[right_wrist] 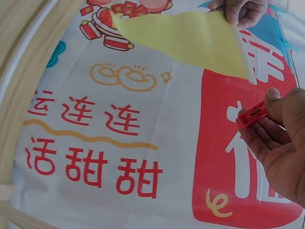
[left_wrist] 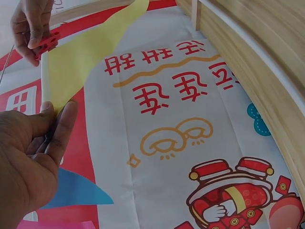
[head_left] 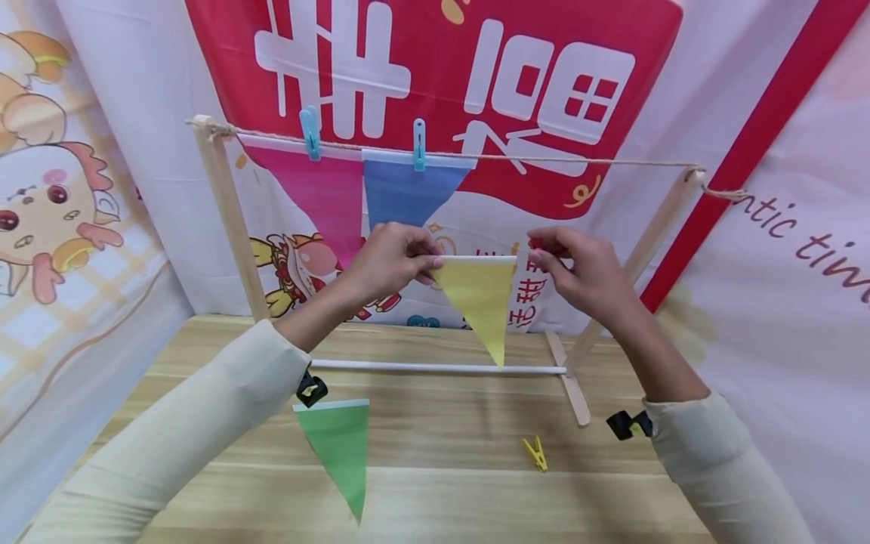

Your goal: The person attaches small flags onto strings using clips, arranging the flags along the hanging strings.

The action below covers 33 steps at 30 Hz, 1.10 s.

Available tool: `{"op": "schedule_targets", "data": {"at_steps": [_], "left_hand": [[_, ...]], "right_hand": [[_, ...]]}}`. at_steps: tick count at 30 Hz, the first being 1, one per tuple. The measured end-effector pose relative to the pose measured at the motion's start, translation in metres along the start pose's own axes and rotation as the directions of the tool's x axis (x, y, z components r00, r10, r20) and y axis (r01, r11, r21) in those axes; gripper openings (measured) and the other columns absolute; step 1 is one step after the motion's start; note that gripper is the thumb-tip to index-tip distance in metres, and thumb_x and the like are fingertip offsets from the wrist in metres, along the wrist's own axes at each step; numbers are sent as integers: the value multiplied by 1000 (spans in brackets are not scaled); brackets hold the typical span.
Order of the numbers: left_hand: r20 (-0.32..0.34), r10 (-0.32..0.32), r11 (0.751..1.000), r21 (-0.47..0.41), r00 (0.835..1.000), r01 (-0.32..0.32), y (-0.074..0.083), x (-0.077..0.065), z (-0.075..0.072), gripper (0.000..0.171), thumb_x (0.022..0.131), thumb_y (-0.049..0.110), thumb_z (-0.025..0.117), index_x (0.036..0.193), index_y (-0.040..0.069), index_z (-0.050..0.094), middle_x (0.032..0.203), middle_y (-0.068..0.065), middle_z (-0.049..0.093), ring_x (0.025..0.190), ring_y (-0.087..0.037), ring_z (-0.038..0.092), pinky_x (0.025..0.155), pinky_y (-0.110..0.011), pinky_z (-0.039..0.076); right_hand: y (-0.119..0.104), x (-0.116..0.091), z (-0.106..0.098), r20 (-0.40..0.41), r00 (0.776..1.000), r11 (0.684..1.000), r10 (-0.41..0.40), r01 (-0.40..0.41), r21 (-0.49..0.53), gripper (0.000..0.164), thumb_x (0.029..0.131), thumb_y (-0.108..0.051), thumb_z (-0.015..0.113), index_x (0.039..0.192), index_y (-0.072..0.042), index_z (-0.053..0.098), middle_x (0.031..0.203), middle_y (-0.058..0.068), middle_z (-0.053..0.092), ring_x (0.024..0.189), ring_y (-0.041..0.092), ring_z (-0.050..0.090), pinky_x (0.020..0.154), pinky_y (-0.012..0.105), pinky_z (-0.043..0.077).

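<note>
My left hand (head_left: 394, 261) pinches the upper left corner of a yellow triangular pennant (head_left: 478, 295), which hangs point down below the string. Just right of the pennant's other top corner, my right hand (head_left: 584, 268) pinches a red clothespin (right_wrist: 252, 114) between thumb and fingers. The clothespin and the pennant are apart in the right wrist view. Above them a twine string (head_left: 544, 159) runs between two wooden posts. Blue clothespins (head_left: 419, 143) fix a pink pennant (head_left: 326, 189) and a blue pennant (head_left: 411, 189) to its left part.
On the wooden table (head_left: 442, 499) lie a green pennant (head_left: 343, 449) at the left and a yellow clothespin (head_left: 535, 454) at the right. A white rod (head_left: 435, 367) joins the stand's posts low down. A printed cloth (head_left: 435, 60) hangs behind.
</note>
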<state>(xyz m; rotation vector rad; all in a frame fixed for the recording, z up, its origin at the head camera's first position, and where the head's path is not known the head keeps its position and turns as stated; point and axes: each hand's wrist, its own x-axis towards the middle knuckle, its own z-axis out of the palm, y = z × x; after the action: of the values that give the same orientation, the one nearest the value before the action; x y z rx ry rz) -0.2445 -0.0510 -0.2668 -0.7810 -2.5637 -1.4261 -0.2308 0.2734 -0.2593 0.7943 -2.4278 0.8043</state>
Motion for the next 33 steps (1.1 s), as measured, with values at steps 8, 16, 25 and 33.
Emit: {"op": "schedule_targets", "data": {"at_steps": [8, 16, 25, 33], "left_hand": [[1, 10, 1000, 1, 1000, -10, 5, 8, -3, 19, 103, 8, 83, 121, 0, 84, 108, -17, 84, 90, -30, 87, 79, -35, 72], [-25, 9, 1000, -7, 1000, -9, 12, 13, -5, 22, 103, 7, 83, 123, 0, 83, 112, -17, 85, 96, -32, 87, 83, -37, 73], [-42, -22, 1000, 4, 999, 22, 20, 16, -7, 22, 107, 4, 76, 128, -1, 79, 118, -18, 83, 102, -28, 85, 89, -40, 73], [-56, -41, 999, -36, 998, 39, 26, 17, -11, 21, 105, 7, 79, 125, -1, 81, 112, -17, 84, 97, -31, 87, 83, -37, 73]], "right_hand": [[-7, 9, -6, -39, 998, 998, -48, 47, -36, 36, 105, -12, 80, 141, -7, 75, 128, 11, 82, 108, 24, 82, 100, 45, 70], [-20, 22, -14, -65, 994, 996, -89, 88, -25, 35, 106, -12, 79, 140, -7, 76, 128, 11, 82, 109, 23, 82, 101, 44, 70], [-30, 31, -20, -70, 989, 991, -130, 128, -35, 36, 106, -13, 79, 141, -7, 76, 129, 11, 83, 115, 25, 83, 105, 45, 68], [-36, 40, -26, -85, 990, 994, -109, 109, -6, 35, 107, -17, 79, 141, -7, 76, 126, 10, 83, 101, 19, 81, 98, 10, 60]]}}
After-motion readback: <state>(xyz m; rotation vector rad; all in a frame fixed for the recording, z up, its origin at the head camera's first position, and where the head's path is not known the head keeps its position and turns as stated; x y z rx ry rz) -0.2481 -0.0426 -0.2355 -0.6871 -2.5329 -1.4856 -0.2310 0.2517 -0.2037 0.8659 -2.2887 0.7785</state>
